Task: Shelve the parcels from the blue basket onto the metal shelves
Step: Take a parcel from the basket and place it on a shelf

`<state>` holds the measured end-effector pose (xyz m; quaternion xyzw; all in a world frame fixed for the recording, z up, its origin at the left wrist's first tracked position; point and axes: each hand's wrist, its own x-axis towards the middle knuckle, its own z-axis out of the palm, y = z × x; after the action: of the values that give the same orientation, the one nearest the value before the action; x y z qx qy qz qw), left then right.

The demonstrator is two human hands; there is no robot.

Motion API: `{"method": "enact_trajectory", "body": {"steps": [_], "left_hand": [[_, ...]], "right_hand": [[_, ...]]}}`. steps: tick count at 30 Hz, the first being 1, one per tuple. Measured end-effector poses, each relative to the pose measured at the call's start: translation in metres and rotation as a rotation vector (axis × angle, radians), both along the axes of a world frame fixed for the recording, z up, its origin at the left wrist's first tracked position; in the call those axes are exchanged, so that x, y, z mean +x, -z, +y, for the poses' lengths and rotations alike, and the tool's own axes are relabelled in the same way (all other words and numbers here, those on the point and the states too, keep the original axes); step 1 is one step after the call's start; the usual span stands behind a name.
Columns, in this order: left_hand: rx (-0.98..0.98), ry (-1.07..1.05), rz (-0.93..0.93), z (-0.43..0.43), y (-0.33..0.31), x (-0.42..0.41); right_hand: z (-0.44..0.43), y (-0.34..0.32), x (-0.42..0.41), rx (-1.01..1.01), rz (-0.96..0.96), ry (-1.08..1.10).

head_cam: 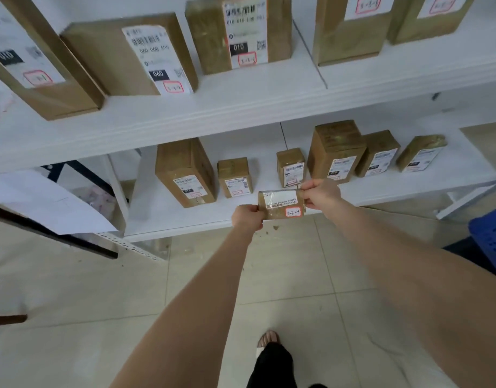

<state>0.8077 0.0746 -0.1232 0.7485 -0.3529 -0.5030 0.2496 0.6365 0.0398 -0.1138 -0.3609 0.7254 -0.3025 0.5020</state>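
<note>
Head view: you hold a small brown parcel [281,204] with both hands at the middle of the frame, just in front of the lower white shelf [269,219]. Your left hand [247,218] has its fingers closed on the parcel's lower left end, and your right hand [321,194] pinches the upper right end. The parcel lies long side across, its white label and a red-bordered sticker reading 3-3-4 facing you. Behind it on the lower shelf stand six labelled cardboard boxes in a row, with a gap right of the small box [235,177]. The upper shelf [241,107] carries larger boxes. The blue basket [490,239] shows at the right edge, on the tiled floor [73,289].
</note>
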Motion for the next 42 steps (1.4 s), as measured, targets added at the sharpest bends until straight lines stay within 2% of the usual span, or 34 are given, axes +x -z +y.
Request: {"method": "enact_trajectory", "body": {"steps": [4, 10, 17, 23, 33, 38, 42], "left_hand": [[-0.036, 0.063, -0.091, -0.018, 0.049, 0.000], [-0.111, 0.071, -0.091, -0.050, 0.108, -0.005], [-0.215, 0.037, -0.100, -0.079, 0.163, -0.001], [-0.306, -0.031, -0.129, -0.095, 0.187, 0.002], [-0.427, -0.090, -0.067, -0.103, 0.212, -0.010], [-0.430, -0.049, -0.095, -0.095, 0.215, -0.023], [-0.376, 0.008, -0.068, -0.082, 0.218, -0.046]], "right_hand": [[-0.020, 0.055, 0.004, -0.028, 0.026, 0.010], [-0.052, 0.127, 0.003, -0.135, 0.127, 0.022], [-0.084, 0.184, 0.005, -0.249, 0.070, 0.067], [-0.101, 0.202, 0.005, -0.363, 0.099, 0.060], [-0.103, 0.214, -0.012, -0.451, 0.125, 0.068], [-0.090, 0.223, -0.025, -0.441, 0.124, 0.073], [-0.075, 0.228, -0.051, -0.396, 0.243, 0.131]]}}
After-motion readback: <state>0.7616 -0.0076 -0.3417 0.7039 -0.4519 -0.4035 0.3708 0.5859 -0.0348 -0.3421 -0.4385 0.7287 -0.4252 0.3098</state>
